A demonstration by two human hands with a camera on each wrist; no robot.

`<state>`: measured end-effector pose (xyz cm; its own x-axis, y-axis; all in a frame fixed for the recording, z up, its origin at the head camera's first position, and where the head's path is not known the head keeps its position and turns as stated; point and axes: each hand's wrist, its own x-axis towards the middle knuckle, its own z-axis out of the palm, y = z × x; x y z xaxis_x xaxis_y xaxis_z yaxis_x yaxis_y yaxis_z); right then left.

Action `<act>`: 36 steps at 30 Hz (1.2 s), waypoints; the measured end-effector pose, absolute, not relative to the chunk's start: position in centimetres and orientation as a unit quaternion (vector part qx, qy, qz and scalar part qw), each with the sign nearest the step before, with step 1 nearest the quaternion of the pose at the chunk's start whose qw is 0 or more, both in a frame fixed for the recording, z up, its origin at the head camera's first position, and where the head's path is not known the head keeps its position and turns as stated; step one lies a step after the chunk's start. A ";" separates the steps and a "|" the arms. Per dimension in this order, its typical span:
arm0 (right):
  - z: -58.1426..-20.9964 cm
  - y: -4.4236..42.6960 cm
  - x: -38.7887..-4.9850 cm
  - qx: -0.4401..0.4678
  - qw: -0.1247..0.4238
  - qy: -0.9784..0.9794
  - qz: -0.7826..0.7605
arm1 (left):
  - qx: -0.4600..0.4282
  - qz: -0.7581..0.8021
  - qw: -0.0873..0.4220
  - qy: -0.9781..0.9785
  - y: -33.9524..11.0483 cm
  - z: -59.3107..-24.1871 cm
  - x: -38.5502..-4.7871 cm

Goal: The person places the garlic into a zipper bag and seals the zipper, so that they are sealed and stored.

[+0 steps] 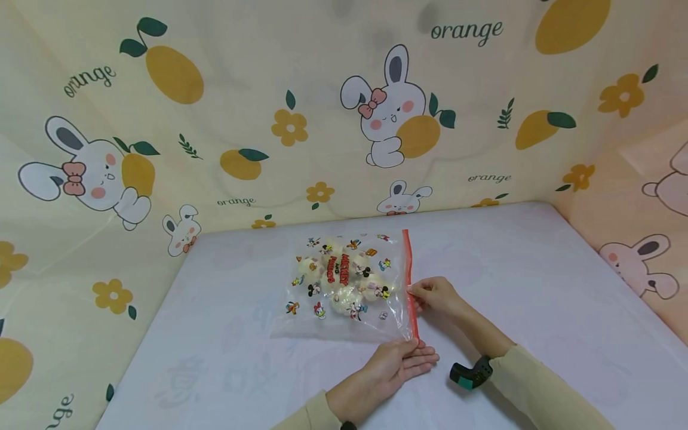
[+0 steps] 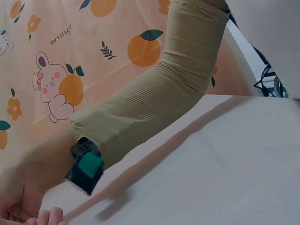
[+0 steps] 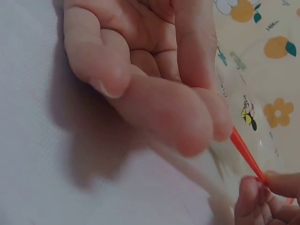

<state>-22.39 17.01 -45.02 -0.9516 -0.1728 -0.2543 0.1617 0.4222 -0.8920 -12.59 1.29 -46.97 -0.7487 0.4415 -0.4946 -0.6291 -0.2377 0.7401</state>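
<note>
A clear zip bag (image 1: 344,325) printed with cartoon characters lies on the table in the head view. Several pale, round lumps (image 1: 346,298) show through its plastic; their kind is unclear. Along its right side runs a red zip strip (image 1: 407,254). My right hand (image 1: 439,297) pinches that strip about midway along. At the near corner, my left hand (image 1: 395,365) pinches the strip's end under the thumb, its other fingers stretched out to the right. The right wrist view shows the right hand (image 3: 145,70) close up, with the red strip (image 3: 247,154) running to the left hand (image 3: 267,199).
The bag rests on a white table (image 1: 226,298). Behind it hangs a cream curtain (image 1: 322,60) with rabbits and oranges. A black band (image 1: 471,373) with a green patch sits at the right wrist. Dark cables (image 2: 267,79) show beyond the table in the left wrist view.
</note>
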 end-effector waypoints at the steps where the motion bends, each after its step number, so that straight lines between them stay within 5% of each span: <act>1: -45.0 17.0 -22.5 -0.002 0.153 0.828 -0.540 | -0.091 0.781 0.343 0.514 1.3 -47.0 -12.6; 36: -44.4 17.4 -26.0 0.037 0.167 0.819 -0.548 | -0.085 0.779 0.345 0.516 1.3 -47.1 -12.5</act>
